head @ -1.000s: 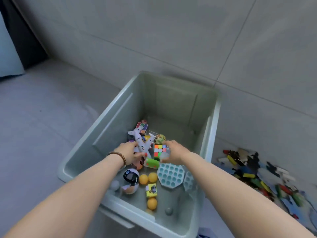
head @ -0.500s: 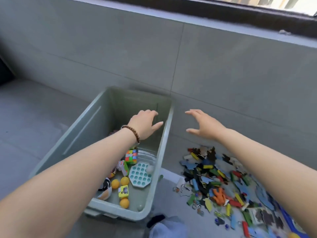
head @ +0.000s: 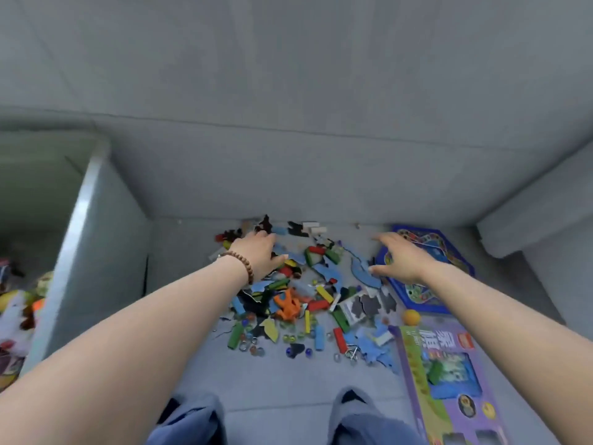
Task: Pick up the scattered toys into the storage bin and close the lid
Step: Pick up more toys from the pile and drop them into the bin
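Scattered toys point(head: 298, 303) heaped on the floor point(head: 288, 380) against the wall: coloured blocks, blue puzzle bits, marbles, an orange figure point(head: 287, 305) mid-heap

At 9 o'clock from the heap, the bin point(head: 80, 220), open, with toys already inside

Left hand point(head: 260, 255) palm down over the heap's 11 o'clock part, fingers point(head: 271, 240) wide and holding nothing; touching the pieces or not, cannot tell

Bead bracelet point(head: 242, 263) on that wrist

Right hand point(head: 401, 258) palm down at the heap's 2 o'clock, over the near edge of a blue board point(head: 449, 255), fingers point(head: 382, 239) spread wide, gripping nothing

At 4 o'clock, a purple box point(head: 449, 380) flat on the floor, an orange ball point(head: 411, 317) between it and the board

At 6 o'clock, two knees point(head: 189, 422) in blue cloth
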`<state>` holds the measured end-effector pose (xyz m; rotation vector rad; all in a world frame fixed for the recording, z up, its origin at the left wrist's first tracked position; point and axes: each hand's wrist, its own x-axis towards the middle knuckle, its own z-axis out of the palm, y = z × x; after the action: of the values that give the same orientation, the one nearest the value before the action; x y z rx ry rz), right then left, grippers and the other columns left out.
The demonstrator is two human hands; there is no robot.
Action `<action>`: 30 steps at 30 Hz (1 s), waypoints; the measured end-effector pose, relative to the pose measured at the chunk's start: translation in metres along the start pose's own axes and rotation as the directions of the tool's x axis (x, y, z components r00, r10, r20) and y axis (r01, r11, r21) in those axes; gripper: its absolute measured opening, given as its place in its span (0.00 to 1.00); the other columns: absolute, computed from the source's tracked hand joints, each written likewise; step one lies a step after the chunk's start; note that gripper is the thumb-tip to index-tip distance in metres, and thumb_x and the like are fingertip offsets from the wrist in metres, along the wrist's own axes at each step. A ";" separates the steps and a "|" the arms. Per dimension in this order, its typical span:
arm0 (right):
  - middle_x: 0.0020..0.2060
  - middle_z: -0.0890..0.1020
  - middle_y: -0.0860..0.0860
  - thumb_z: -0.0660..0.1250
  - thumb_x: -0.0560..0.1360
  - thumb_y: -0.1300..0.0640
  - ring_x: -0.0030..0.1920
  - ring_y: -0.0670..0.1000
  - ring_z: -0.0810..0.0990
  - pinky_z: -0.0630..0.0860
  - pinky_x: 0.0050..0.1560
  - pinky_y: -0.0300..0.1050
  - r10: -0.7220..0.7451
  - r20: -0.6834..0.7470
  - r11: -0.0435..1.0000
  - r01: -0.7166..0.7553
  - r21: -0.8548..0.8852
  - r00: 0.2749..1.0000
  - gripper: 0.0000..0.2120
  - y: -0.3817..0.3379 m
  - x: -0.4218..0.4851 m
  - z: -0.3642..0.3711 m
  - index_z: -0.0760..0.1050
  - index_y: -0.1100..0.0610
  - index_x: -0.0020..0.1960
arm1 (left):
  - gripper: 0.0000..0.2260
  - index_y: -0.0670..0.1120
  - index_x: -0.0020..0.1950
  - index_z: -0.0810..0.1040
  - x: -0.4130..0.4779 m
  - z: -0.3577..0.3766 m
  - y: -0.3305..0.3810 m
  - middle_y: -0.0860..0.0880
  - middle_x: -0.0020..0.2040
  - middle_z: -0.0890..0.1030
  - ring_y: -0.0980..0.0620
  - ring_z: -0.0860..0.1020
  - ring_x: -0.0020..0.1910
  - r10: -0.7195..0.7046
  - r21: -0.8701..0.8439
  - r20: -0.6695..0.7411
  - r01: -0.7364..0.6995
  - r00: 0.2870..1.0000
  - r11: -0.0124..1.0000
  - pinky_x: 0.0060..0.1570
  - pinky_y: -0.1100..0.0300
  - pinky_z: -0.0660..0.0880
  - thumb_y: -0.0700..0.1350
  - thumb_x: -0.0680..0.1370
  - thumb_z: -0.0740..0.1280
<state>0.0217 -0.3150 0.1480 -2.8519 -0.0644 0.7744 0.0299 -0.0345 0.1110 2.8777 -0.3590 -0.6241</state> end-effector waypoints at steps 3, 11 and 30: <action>0.74 0.61 0.52 0.68 0.74 0.47 0.72 0.53 0.64 0.64 0.70 0.49 0.105 0.063 0.991 -0.110 0.076 0.992 0.34 0.064 0.010 0.036 0.57 0.53 0.74 | 0.25 0.47 0.73 0.62 0.036 0.039 0.042 0.45 0.71 0.66 0.45 0.65 0.69 0.070 0.030 0.096 -0.073 0.993 0.997 0.62 0.50 0.69 0.59 0.80 0.54; 0.70 0.68 0.54 0.68 0.75 0.53 0.67 0.54 0.69 0.67 0.65 0.46 0.302 0.149 0.884 -0.335 0.325 0.941 0.26 0.172 0.038 0.135 0.66 0.56 0.70 | 0.24 0.49 0.73 0.61 0.091 0.124 0.104 0.48 0.72 0.65 0.47 0.65 0.69 0.181 0.016 0.182 -0.187 0.966 0.982 0.63 0.51 0.69 0.58 0.80 0.55; 0.51 0.79 0.54 0.73 0.70 0.61 0.52 0.51 0.78 0.77 0.49 0.38 0.196 0.133 0.413 -0.205 0.887 0.972 0.21 0.150 0.063 0.191 0.72 0.60 0.61 | 0.20 0.47 0.57 0.73 0.133 0.195 0.160 0.50 0.51 0.79 0.51 0.77 0.50 0.001 -0.321 0.217 0.070 0.976 0.945 0.52 0.54 0.77 0.60 0.73 0.67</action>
<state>-0.0209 -0.4251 -0.0733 -1.7954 0.5523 0.5811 0.0333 -0.2461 -0.0797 2.5109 -0.2090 -0.9115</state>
